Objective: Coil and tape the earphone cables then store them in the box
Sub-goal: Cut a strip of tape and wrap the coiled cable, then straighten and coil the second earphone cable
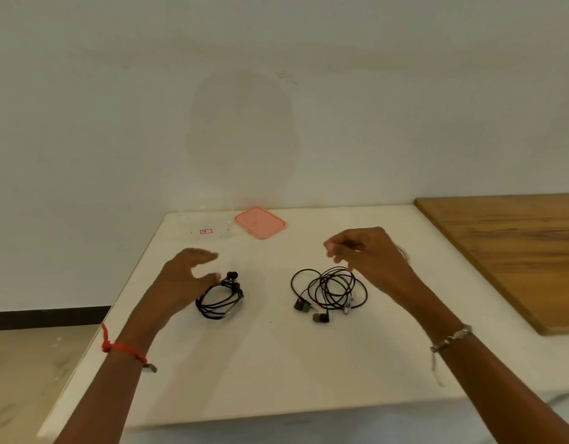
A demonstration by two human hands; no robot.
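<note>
Left hand [183, 280] grip spread, right hand [366, 254] grip unclear, coiled earphone [220, 299] slanting far-right.

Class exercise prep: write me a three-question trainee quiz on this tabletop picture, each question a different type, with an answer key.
1. True or false: the pink lid is closed on the clear box.
2. The tightly coiled earphones lie: A) left of the loose earphones; B) inside the box; C) on the lid.
3. How many earphone sets lie on the white table?
Key: 1 false, the lid lies beside the box; 2 A; 3 two.
</note>
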